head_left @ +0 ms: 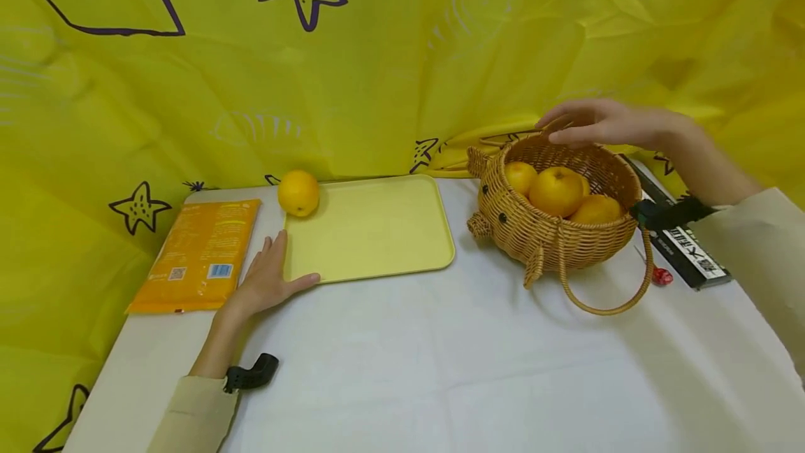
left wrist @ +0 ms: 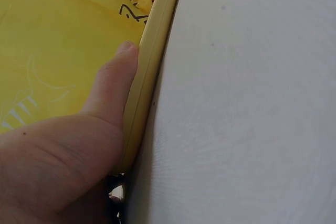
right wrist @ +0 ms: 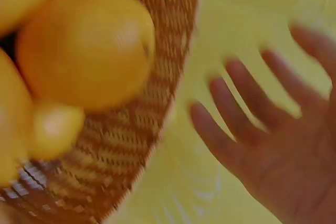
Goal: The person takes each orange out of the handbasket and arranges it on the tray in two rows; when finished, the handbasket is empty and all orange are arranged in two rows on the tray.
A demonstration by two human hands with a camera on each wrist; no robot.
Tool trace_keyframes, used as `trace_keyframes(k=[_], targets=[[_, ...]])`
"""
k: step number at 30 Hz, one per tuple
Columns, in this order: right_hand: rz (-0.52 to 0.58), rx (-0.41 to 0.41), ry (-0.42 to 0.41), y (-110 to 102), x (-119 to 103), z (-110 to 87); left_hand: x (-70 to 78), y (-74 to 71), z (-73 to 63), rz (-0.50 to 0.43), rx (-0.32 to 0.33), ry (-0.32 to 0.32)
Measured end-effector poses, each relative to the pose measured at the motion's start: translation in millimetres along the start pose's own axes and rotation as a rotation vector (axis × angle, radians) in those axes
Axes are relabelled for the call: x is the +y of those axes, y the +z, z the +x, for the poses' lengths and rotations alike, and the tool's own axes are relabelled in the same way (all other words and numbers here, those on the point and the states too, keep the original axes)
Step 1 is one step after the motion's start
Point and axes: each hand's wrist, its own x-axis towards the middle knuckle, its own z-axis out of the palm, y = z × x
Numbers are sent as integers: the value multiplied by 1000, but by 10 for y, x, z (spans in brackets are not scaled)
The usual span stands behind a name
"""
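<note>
A pale yellow tray [head_left: 377, 229] lies on the white table, with one orange [head_left: 298, 193] at its back left corner. My left hand [head_left: 264, 284] rests at the tray's front left corner, fingers straight along the left side. In the left wrist view its straight thumb lies against the tray's rim [left wrist: 144, 82]. To the right stands a wicker basket [head_left: 534, 233] with an animal face, holding several oranges [head_left: 556, 191]. Over the basket's back rim is my right hand [head_left: 606, 123], holding nothing. The right wrist view shows its fingers spread beside the basket, slightly blurred.
An orange packet [head_left: 201, 257] lies left of the tray. Right of the basket are a black box [head_left: 692, 264] with white lettering and a small red wrapped item [head_left: 662, 276]. The basket's handle [head_left: 606, 312] hangs toward the front. A yellow patterned cloth [head_left: 377, 75] rises behind the table.
</note>
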Motion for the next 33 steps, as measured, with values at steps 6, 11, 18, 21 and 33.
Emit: trace_keyframes(k=[6, 11, 18, 21, 33], targets=[[-2, -292, -11, -101, 173, 174, 23, 9, 14, -5, -1, 5], [185, -366, 29, -142, 390, 253, 46, 6, 21, 5, -4, 2], [378, -542, 8, -180, 638, 268, 63, -11, 19, -2, -3, 2], [402, -574, -16, -133, 687, 273, 58, -10, 17, -2, -1, 7], [380, -521, 33, 3, 724, 275, 22, 1, -2, -1, -1, 7]])
